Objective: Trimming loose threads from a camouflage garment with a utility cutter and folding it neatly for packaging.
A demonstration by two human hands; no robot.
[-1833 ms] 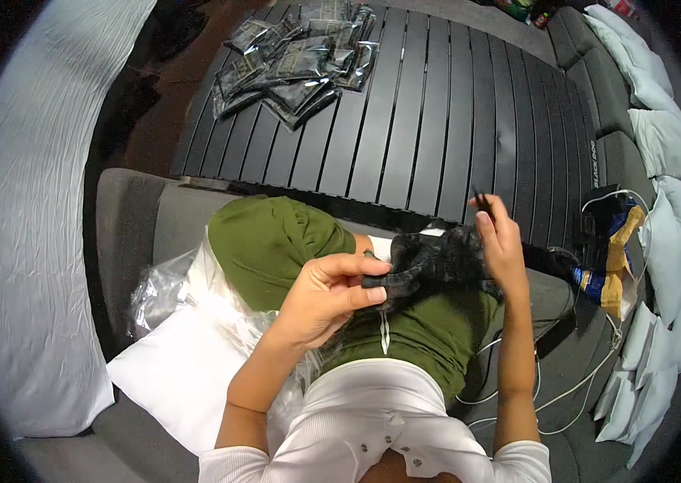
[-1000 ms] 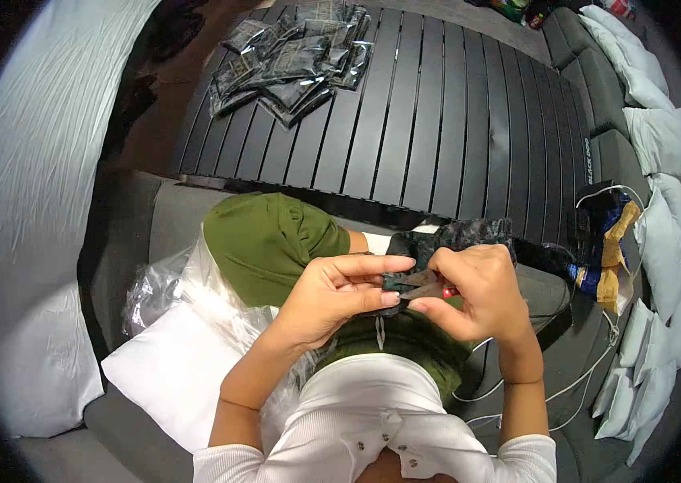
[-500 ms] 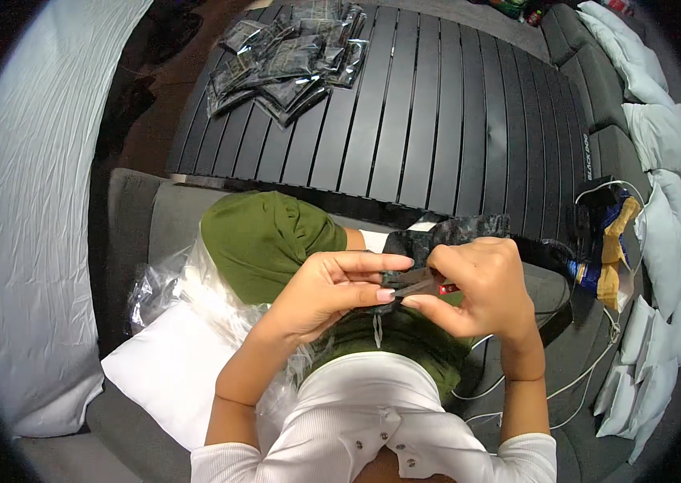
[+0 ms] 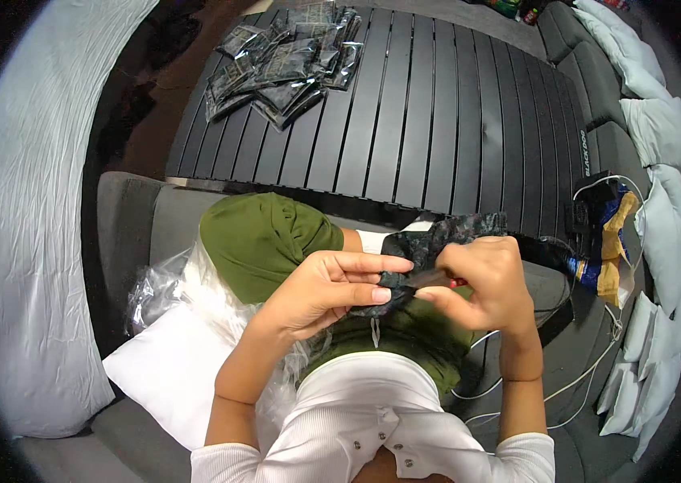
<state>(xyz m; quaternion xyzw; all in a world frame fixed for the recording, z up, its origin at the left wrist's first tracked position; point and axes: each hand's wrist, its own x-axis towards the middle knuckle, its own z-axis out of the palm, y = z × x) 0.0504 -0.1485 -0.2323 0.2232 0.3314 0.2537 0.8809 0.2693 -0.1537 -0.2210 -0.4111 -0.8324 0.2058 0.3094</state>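
Across my lap lies a dark, mottled cloth (image 4: 469, 231), its kind unclear because folds and my hands cover part of it. My left hand (image 4: 332, 290) has its thumb and index finger on the cloth's near edge, pinching it. Closed in my right hand (image 4: 485, 282) is a small tool (image 4: 430, 278) with a greyish, blade-like end and a red part showing between the fingers. Its tip points at the cloth close to my left fingertips; blur hides its exact kind. A pale drawstring end (image 4: 376, 332) hangs over my green trousers (image 4: 268, 233).
A black slatted table (image 4: 429, 105) stands ahead, with several clear-wrapped dark packets (image 4: 284, 64) piled at its far left. Beside me are a white pillow (image 4: 167, 366) and crumpled clear plastic (image 4: 163, 290). To the right lie cables (image 4: 570, 394), a blue-and-yellow packet (image 4: 610, 249) and white cushions (image 4: 662, 217).
My right hand has drawn slightly right and turned, taking the tool's end a little away from my left thumb. My left hand stays nearly in place on the cloth.
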